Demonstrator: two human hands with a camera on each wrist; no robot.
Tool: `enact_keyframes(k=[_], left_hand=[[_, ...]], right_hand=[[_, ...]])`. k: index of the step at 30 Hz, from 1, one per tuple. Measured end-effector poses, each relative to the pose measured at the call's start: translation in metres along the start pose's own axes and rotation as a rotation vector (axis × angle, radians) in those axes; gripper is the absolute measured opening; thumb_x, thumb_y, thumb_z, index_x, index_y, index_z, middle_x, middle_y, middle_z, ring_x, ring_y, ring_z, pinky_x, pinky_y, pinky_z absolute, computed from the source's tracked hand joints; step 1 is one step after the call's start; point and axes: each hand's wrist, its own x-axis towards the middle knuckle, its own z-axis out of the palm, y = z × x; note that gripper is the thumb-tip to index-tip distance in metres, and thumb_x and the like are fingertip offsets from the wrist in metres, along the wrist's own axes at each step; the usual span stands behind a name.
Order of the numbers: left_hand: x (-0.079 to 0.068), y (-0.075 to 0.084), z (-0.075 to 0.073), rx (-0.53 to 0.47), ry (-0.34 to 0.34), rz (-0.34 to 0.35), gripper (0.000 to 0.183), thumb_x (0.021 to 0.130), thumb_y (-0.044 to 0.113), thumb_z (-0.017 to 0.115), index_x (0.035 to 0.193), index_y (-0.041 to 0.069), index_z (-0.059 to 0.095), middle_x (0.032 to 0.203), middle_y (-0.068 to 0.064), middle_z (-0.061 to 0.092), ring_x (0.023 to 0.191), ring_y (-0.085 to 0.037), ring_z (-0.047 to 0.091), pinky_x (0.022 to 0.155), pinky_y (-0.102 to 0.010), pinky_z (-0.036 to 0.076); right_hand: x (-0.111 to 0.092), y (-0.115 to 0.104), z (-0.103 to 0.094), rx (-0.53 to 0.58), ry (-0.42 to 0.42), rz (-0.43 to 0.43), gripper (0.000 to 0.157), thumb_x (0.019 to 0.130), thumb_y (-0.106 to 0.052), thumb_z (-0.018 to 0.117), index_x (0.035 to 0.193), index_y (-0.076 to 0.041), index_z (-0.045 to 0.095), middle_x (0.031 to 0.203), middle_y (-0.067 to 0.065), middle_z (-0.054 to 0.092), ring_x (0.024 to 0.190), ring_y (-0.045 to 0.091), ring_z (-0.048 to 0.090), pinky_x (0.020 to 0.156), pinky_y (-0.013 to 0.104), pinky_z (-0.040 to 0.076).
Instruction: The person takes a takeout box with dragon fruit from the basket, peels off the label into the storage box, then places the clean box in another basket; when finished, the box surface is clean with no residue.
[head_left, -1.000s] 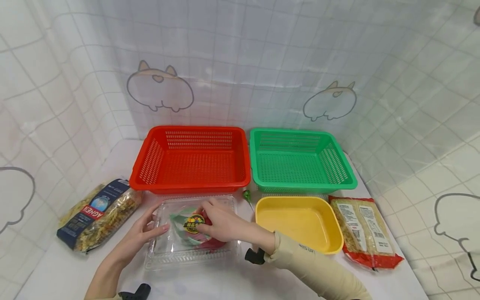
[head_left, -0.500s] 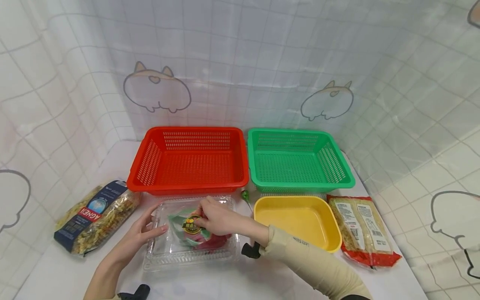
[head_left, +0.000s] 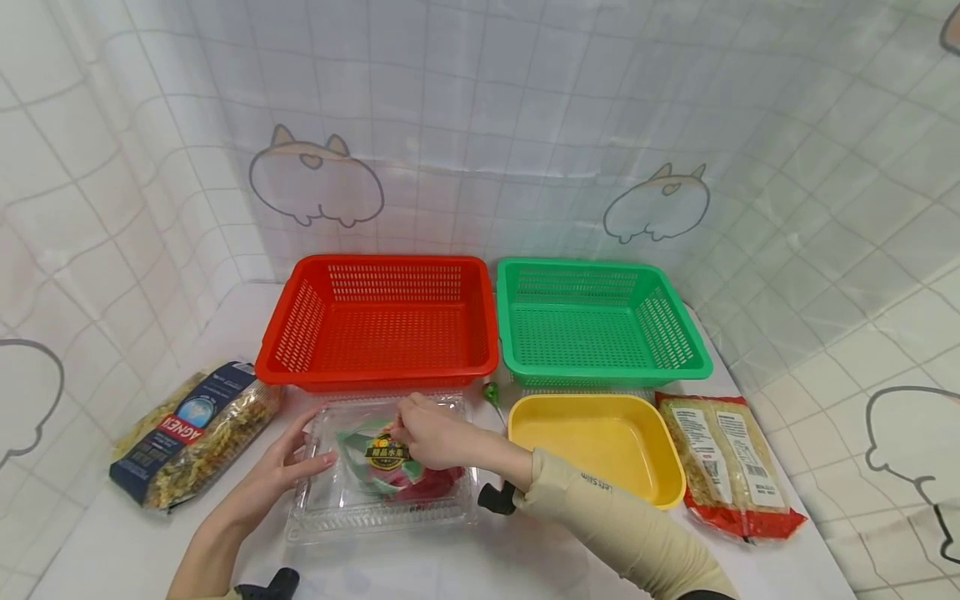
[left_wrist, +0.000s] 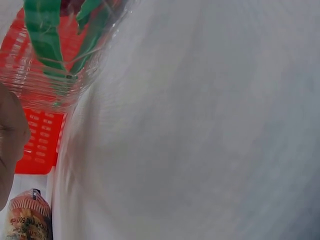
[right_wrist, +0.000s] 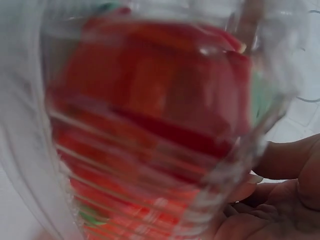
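A clear plastic clamshell box (head_left: pixel 337 508) lies closed on the table, with red and green contents (head_left: pixel 420 487) inside. On its lid is a round black and gold label (head_left: pixel 386 451). My left hand (head_left: pixel 279 468) rests at the box's left side, thumb extended over the lid. Over the lid, my right hand (head_left: pixel 435 435) has its fingers curled, fingertips touching the label's upper right edge; whether they pinch it is hidden. In the right wrist view, the red contents show through the clear plastic beside the right hand (right_wrist: pixel 280 200). Only part of the left hand (left_wrist: pixel 10 140) shows in the left wrist view.
Behind the box stand a red basket (head_left: pixel 375 379) and a green basket (head_left: pixel 607 375). A yellow tub (head_left: pixel 592 454) is to the right, near a small green-headed item (head_left: pixel 491 392). Pasta bags (head_left: pixel 191 437) lie left; a red-edged grain bag (head_left: pixel 727 454) lies far right.
My right fingers have shifted over the label toward its right edge, so more of its print shows. The left hand and the box have stayed nearly in place.
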Motion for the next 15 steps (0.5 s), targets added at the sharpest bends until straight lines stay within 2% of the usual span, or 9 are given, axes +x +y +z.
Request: enact_keyframes(k=[4,10,15], left_hand=[[0.0012,0.0003,-0.0008,-0.003,-0.004,-0.001,0.092,0.094,0.034,0.061,0.162,0.026,0.000,0.159,-0.028,0.010,0.140,-0.056,0.014,0.099,-0.071,0.038],[0.0020,0.0001,-0.0031,-0.006,-0.017,-0.006,0.092,0.094,0.035,0.061,0.161,0.026,-0.001,0.162,-0.027,0.003,0.143,-0.056,0.008,0.101,-0.076,0.031],[0.0026,0.0011,-0.0025,-0.017,-0.022,-0.001,0.092,0.094,0.034,0.062,0.162,0.026,0.000,0.161,-0.028,0.006,0.142,-0.056,0.011,0.100,-0.074,0.035]], right_hand=[[0.0004,-0.0016,-0.0009,-0.021,-0.015,0.005,0.011,0.103,-0.022,0.055,0.104,-0.011,0.058,0.095,-0.003,0.052,0.085,0.009,0.048,0.071,0.018,0.042],[-0.0006,-0.0039,-0.0021,-0.001,-0.041,0.017,0.010,0.103,-0.020,0.055,0.104,-0.011,0.056,0.096,-0.003,0.050,0.085,0.009,0.048,0.070,0.018,0.043],[-0.0026,-0.0022,-0.0031,0.024,-0.043,0.024,0.009,0.103,-0.021,0.053,0.103,-0.011,0.054,0.095,-0.003,0.049,0.084,0.009,0.047,0.070,0.018,0.042]])
